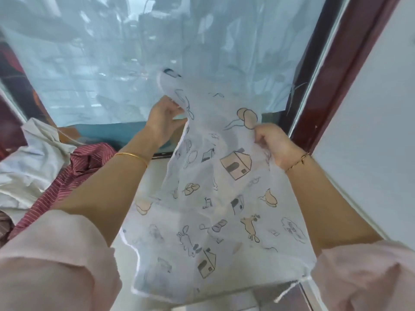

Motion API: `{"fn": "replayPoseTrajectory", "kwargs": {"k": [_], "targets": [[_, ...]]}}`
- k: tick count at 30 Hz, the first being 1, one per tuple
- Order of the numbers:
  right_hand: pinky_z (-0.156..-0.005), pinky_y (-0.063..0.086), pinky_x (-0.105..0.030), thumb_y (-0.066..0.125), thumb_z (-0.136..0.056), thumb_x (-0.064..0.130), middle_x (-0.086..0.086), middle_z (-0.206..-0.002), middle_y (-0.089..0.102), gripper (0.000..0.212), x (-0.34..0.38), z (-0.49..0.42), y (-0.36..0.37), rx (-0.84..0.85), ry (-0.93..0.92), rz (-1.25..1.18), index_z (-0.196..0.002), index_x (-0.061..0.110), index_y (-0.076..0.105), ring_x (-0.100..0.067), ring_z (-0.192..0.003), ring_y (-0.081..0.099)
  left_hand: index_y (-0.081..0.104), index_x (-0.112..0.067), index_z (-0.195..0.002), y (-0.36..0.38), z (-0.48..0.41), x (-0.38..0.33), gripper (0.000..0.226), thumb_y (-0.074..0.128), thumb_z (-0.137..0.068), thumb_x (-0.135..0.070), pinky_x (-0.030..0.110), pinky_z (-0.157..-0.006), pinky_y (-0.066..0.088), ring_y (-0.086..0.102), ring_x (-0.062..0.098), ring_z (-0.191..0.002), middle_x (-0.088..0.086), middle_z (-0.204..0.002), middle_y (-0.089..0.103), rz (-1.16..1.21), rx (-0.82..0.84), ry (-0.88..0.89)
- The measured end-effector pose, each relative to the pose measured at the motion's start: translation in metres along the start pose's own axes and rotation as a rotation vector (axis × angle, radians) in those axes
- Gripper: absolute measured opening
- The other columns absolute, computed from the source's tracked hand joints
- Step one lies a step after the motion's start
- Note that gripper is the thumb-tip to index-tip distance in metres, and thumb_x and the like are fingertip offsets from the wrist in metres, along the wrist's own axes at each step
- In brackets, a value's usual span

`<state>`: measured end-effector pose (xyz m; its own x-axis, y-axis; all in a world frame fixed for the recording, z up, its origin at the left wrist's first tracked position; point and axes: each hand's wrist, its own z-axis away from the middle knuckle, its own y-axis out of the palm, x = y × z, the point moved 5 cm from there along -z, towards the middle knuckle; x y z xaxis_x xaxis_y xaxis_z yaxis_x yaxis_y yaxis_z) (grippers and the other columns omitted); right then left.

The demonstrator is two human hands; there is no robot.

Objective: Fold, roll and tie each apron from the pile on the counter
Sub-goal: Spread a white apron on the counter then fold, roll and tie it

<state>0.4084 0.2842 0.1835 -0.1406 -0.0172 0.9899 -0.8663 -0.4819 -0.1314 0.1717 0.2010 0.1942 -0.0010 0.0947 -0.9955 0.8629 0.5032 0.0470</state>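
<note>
A thin white apron [215, 212] printed with houses, rabbits and leaves hangs spread out in front of me, above the pale counter [155, 173]. My left hand [165, 121] pinches its upper left edge. My right hand [272, 142] grips its upper right edge, fingers curled into the cloth. The apron's top rises above both hands and its lower hem drapes down toward me. A loose white strap end [287, 290] dangles at the lower right.
A pile of aprons lies at the left: a red striped one [74, 173] and a white one [33, 160]. Behind is a window covered by a translucent blue sheet [134, 63], with a dark red frame [332, 70] and a white wall [377, 97] to the right.
</note>
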Motion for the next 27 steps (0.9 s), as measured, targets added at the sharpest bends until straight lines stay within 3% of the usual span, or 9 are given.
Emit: {"fn": "replayPoseTrajectory", "kwargs": {"k": [1,3,6,8,12,16,21,24,27], "targets": [[-0.043,0.026,-0.018,0.046,-0.069,-0.006,0.001,-0.047,0.037,0.027,-0.009,0.004,-0.007,0.017,0.017,0.055,-0.052,0.012,0.034,-0.013,-0.043,0.036,0.058,-0.01,-0.088,0.004,0.002,-0.004,0.015,0.047,-0.079,-0.008,0.017,-0.072,0.05,0.061,-0.003,-0.076,-0.002,-0.085,0.06,-0.147,0.025,0.064],[-0.041,0.031,-0.013,0.043,-0.078,-0.014,0.006,-0.045,0.043,0.035,-0.025,0.022,-0.02,0.066,0.055,0.146,-0.052,0.01,0.037,-0.006,-0.043,0.042,0.054,-0.004,-0.111,0.017,0.019,-0.009,0.04,0.061,-0.072,-0.012,0.025,-0.081,0.051,0.064,0.01,-0.092,0.012,-0.104,0.064,-0.238,0.058,0.088],[-0.073,0.046,-0.026,0.057,-0.076,-0.003,-0.013,-0.083,0.061,0.007,-0.049,0.038,-0.02,0.263,0.136,0.127,-0.082,-0.007,0.059,-0.024,-0.081,0.056,0.062,-0.015,-0.103,0.031,0.05,-0.002,0.024,0.069,-0.081,-0.012,0.012,-0.073,0.049,0.064,-0.005,-0.081,-0.006,-0.095,0.067,-0.414,0.151,0.132],[-0.091,0.046,-0.044,0.066,-0.078,0.018,-0.015,-0.116,0.062,0.043,-0.063,0.045,-0.024,0.327,0.238,-0.059,-0.116,0.001,0.058,-0.033,-0.101,0.058,0.061,-0.015,-0.102,0.039,0.074,0.004,0.017,0.065,-0.087,-0.009,0.005,-0.067,0.046,0.061,-0.013,-0.074,-0.011,-0.091,0.064,-0.536,0.224,0.141],[-0.072,0.052,-0.033,0.049,-0.087,0.06,0.001,-0.125,0.06,0.056,-0.079,0.07,-0.007,0.466,0.33,0.074,-0.128,0.021,0.052,-0.021,-0.084,0.061,0.066,-0.023,-0.102,0.036,0.118,0.027,0.026,0.062,-0.086,-0.003,0.015,-0.086,0.046,0.062,-0.001,-0.094,-0.012,-0.101,0.068,-0.683,0.404,-0.003],[-0.057,0.047,-0.027,0.055,-0.09,0.043,0.001,-0.103,0.069,0.044,-0.101,0.115,0.033,0.771,0.323,0.132,-0.119,0.011,0.059,-0.025,-0.071,0.054,0.07,-0.019,-0.097,0.032,0.162,0.044,0.031,0.062,-0.079,0.005,0.025,-0.087,0.049,0.066,0.011,-0.096,-0.005,-0.099,0.072,-0.714,0.564,-0.17],[-0.053,0.024,-0.025,0.062,-0.083,0.011,-0.006,-0.068,0.041,0.014,-0.129,0.156,0.059,0.746,0.238,0.059,-0.095,0.004,0.059,-0.013,-0.055,0.032,0.067,-0.014,-0.104,0.01,0.207,0.068,0.023,0.061,-0.083,-0.006,0.023,-0.085,0.051,0.063,0.018,-0.098,0.0,-0.104,0.068,-1.049,0.618,-0.349],[-0.076,0.05,-0.032,0.062,-0.081,0.006,-0.008,-0.086,0.061,0.009,-0.145,0.18,0.07,0.685,0.286,-0.002,-0.088,0.007,0.057,-0.02,-0.08,0.06,0.059,-0.023,-0.103,-0.015,0.244,0.086,0.017,0.059,-0.088,-0.016,0.029,-0.079,0.052,0.061,0.023,-0.09,-0.003,-0.091,0.063,-1.245,0.633,-0.537],[-0.094,0.05,-0.041,0.06,-0.083,0.003,-0.016,-0.113,0.062,0.038,-0.163,0.209,0.087,0.739,0.361,-0.124,-0.119,-0.007,0.053,-0.029,-0.105,0.061,0.057,-0.024,-0.104,-0.032,0.28,0.104,0.013,0.057,-0.092,-0.02,0.033,-0.076,0.054,0.061,0.021,-0.085,0.001,-0.105,0.059,-1.223,0.68,-0.681]]}}
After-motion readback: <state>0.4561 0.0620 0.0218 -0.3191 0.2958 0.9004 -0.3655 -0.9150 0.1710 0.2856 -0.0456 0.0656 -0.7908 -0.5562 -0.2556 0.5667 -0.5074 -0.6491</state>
